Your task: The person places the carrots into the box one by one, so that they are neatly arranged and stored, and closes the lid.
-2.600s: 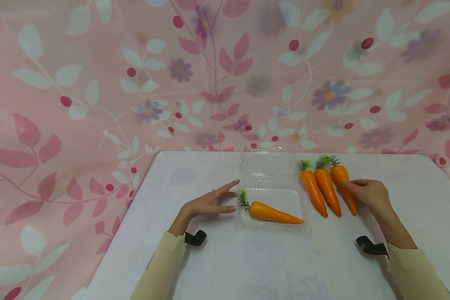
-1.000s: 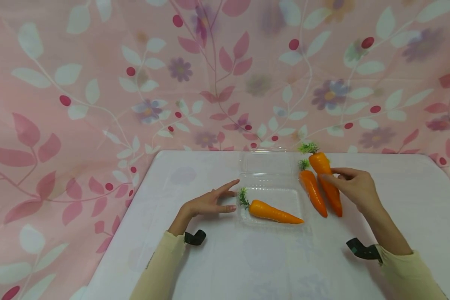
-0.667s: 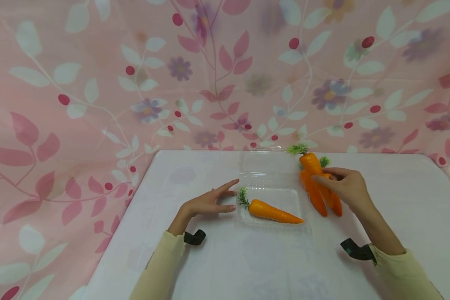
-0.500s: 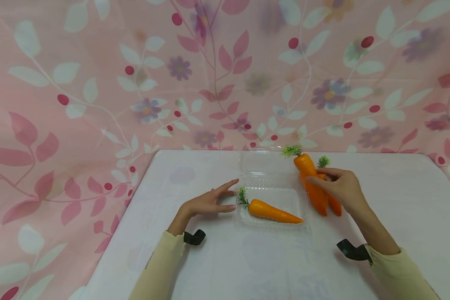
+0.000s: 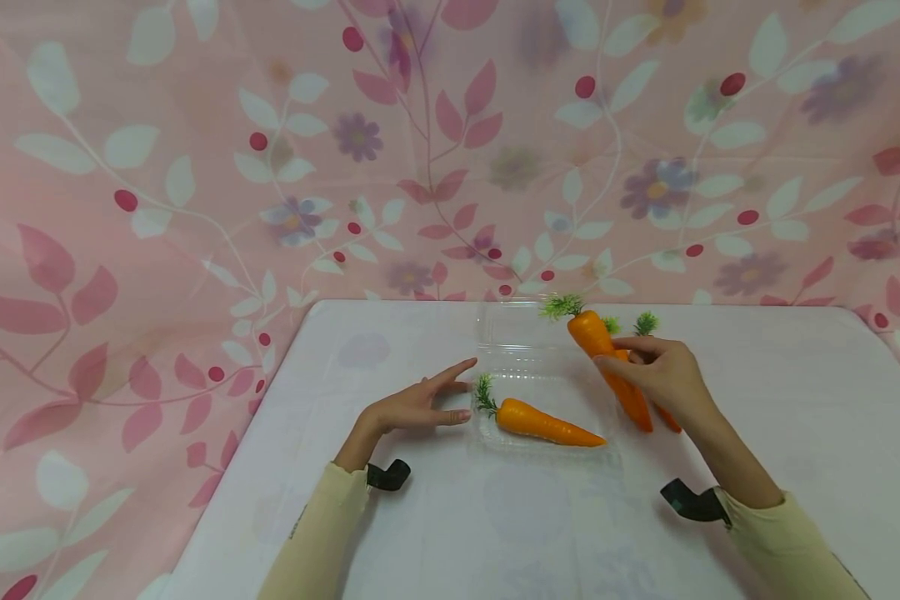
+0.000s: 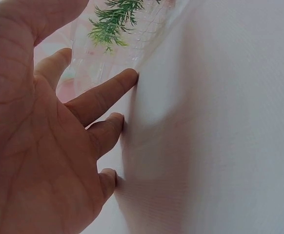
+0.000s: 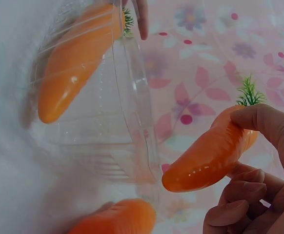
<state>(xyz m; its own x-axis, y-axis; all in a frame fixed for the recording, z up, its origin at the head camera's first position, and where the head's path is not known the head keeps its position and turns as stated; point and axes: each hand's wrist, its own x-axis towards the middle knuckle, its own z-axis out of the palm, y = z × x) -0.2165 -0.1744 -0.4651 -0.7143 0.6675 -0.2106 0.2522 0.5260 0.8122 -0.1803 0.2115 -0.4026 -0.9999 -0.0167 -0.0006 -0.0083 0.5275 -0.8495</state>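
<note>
My right hand (image 5: 663, 375) pinches an orange carrot (image 5: 589, 330) with a green leafy top between thumb and fingers. In the right wrist view this carrot (image 7: 200, 163) is raised beside the clear box wall. Another carrot (image 5: 543, 423) lies inside the clear plastic box (image 5: 562, 390), leaves to the left and tip to the right. Two carrots lie on the table right of the box, partly hidden by the held one and the hand; the tip of one carrot (image 5: 637, 410) shows. My left hand (image 5: 420, 408) has its fingers spread at the box's left edge, fingertips down on the cloth.
The clear lid (image 5: 525, 323) is folded back behind the box. A white cloth covers the table (image 5: 540, 525), and a pink floral curtain (image 5: 450, 150) hangs behind it. Dark wrist cameras, such as the right camera (image 5: 692, 502), stick out near both sleeves.
My right hand has picked up the rightmost carrot and carried it left over the other two towards the box. The left hand has stayed in place.
</note>
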